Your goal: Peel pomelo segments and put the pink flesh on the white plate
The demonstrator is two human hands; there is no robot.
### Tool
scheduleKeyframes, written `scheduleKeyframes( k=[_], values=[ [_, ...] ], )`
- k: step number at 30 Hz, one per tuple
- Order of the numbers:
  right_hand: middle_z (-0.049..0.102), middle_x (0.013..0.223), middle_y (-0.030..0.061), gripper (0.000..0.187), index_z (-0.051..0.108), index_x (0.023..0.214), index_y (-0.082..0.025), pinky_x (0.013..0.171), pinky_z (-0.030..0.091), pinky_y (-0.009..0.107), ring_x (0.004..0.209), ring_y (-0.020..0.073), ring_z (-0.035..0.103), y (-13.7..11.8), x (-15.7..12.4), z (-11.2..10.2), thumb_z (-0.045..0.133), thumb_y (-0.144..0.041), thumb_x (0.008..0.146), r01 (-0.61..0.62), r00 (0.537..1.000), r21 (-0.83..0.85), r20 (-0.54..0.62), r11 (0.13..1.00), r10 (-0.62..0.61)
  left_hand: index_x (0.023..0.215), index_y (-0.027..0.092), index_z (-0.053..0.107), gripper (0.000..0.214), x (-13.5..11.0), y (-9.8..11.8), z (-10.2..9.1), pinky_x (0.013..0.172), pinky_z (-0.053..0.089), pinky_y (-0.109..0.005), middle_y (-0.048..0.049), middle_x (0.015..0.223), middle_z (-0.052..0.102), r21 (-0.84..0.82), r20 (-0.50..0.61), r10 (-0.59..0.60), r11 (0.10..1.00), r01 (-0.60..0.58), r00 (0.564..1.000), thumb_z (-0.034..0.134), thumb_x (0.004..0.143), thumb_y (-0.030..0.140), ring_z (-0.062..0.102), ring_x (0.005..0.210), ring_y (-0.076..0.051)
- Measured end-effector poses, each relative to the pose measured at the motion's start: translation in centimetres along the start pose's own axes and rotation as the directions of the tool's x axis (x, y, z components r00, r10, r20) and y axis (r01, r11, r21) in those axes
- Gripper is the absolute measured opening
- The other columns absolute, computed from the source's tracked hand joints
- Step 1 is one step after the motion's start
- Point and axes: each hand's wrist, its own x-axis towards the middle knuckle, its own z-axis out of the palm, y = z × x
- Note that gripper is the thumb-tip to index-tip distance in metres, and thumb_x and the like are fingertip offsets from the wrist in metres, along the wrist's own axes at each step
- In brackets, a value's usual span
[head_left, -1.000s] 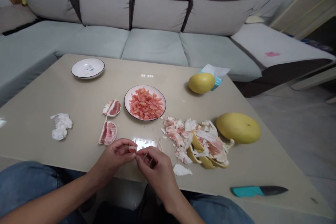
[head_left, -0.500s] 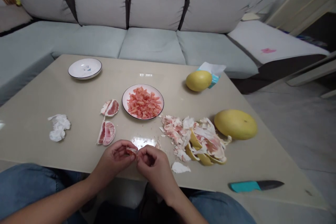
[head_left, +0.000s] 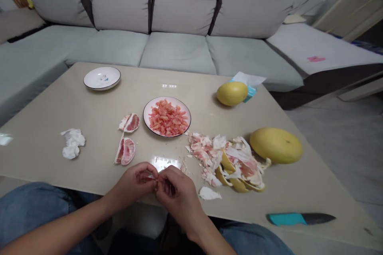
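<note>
My left hand [head_left: 134, 185] and my right hand [head_left: 176, 191] meet at the table's near edge, fingers pinched together on a small pink piece of pomelo flesh [head_left: 151, 179] that is mostly hidden between them. Just beyond my hands stands a white plate [head_left: 147, 109] heaped with pink pomelo pieces [head_left: 167, 118]. Two unpeeled segments lie left of it: one pomelo segment [head_left: 125, 151] near my left hand and another pomelo segment [head_left: 130, 122] farther back. A pile of peel and membrane [head_left: 227, 161] lies to the right.
Two whole yellow pomelos sit at the right, a large pomelo [head_left: 275, 145] and a smaller pomelo [head_left: 231, 93] by a tissue pack [head_left: 248, 81]. A teal-handled knife [head_left: 301, 218] lies near the front right edge. An empty plate [head_left: 101, 77] and crumpled tissue [head_left: 72, 142] lie left. A grey sofa [head_left: 179, 28] stands behind.
My hands have stayed at the table's near edge, with the fingers closing tighter over the pink piece. The view shifted slightly.
</note>
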Motion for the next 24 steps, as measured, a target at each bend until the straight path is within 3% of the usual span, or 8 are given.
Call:
scheduleKeyframes(
  k=[3, 7, 10, 14, 17, 20, 24],
  values=[
    [0.056, 0.066, -0.0016, 0.011, 0.060, 0.070, -0.020, 0.052, 0.039, 0.020, 0.057, 0.0112, 0.050, 0.1, 0.1, -0.1, 0.057, -0.010, 0.075, 0.013, 1.000, 0.016, -0.026, 1.000, -0.012, 0.079, 0.016, 0.061, 0.009, 0.2, 0.2, 0.0, 0.076, 0.048, -0.026, -0.0011, 0.083, 0.063, 0.027, -0.063, 0.075, 0.997, -0.074, 0.995, 0.070, 0.075, 0.016, 0.061, 0.080, -0.014],
    [0.063, 0.078, 0.0021, 0.007, 0.064, 0.084, -0.019, 0.051, 0.043, 0.021, 0.058, 0.0115, 0.055, 0.4, 0.4, -0.1, 0.058, -0.021, 0.083, -0.099, 0.994, 0.108, -0.040, 0.989, 0.104, 0.072, 0.016, 0.058, 0.013, 0.3, 0.4, 0.1, 0.073, 0.049, -0.025, -0.0006, 0.084, 0.063, -0.043, -0.171, 0.114, 0.991, -0.123, 0.979, 0.071, 0.074, 0.015, 0.061, 0.074, -0.011],
    [0.065, 0.080, 0.0013, 0.008, 0.066, 0.087, -0.021, 0.050, 0.044, 0.020, 0.055, 0.0099, 0.055, 0.4, 0.4, 0.2, 0.063, -0.025, 0.082, -0.120, 0.992, 0.124, -0.022, 0.985, 0.124, 0.072, 0.016, 0.057, 0.014, 0.2, 0.2, 0.3, 0.077, 0.050, -0.025, -0.0022, 0.090, 0.065, -0.044, -0.273, 0.126, 0.989, -0.143, 0.954, 0.072, 0.074, 0.016, 0.064, 0.082, -0.013],
    [0.064, 0.073, -0.0001, 0.005, 0.067, 0.082, -0.021, 0.052, 0.045, 0.021, 0.054, 0.0100, 0.055, 0.2, 0.2, 0.9, 0.062, -0.024, 0.083, -0.069, 0.994, 0.077, -0.075, 0.995, 0.075, 0.079, 0.018, 0.059, 0.012, 0.1, -0.3, 0.6, 0.082, 0.051, -0.027, -0.0022, 0.092, 0.066, 0.039, -0.353, 0.180, 0.983, -0.178, 0.918, 0.070, 0.075, 0.017, 0.064, 0.089, -0.015],
    [0.062, 0.071, 0.0003, 0.007, 0.066, 0.080, -0.021, 0.054, 0.046, 0.022, 0.055, 0.0113, 0.055, 0.2, 0.1, 1.2, 0.060, -0.022, 0.084, -0.007, 0.990, 0.028, -0.139, 1.000, 0.011, 0.087, 0.019, 0.064, 0.008, 0.1, -0.2, 0.4, 0.081, 0.052, -0.031, -0.0032, 0.090, 0.067, 0.241, -0.304, 0.271, 0.949, -0.202, 0.913, 0.066, 0.079, 0.017, 0.065, 0.089, -0.017],
    [0.062, 0.073, 0.0008, 0.008, 0.065, 0.081, -0.021, 0.057, 0.047, 0.023, 0.057, 0.0122, 0.056, 0.5, 0.0, 1.2, 0.058, -0.019, 0.085, 0.054, 0.981, -0.031, -0.185, 0.998, -0.059, 0.086, 0.019, 0.067, 0.009, 0.0, 0.4, -0.2, 0.082, 0.051, -0.034, -0.0049, 0.091, 0.069, 0.591, -0.126, 0.446, 0.751, -0.294, 0.886, 0.064, 0.081, 0.013, 0.064, 0.089, -0.019],
    [0.062, 0.072, 0.0009, 0.009, 0.064, 0.083, -0.022, 0.060, 0.047, 0.024, 0.060, 0.0129, 0.056, 0.8, -0.1, 1.2, 0.057, -0.017, 0.084, 0.097, 0.976, -0.089, -0.185, 0.991, -0.112, 0.092, 0.019, 0.065, 0.013, -0.2, 1.0, -0.9, 0.083, 0.050, -0.036, -0.0061, 0.095, 0.071, 0.841, 0.144, 0.638, 0.324, -0.434, 0.757, 0.060, 0.083, 0.010, 0.062, 0.091, -0.021]
  ],
)
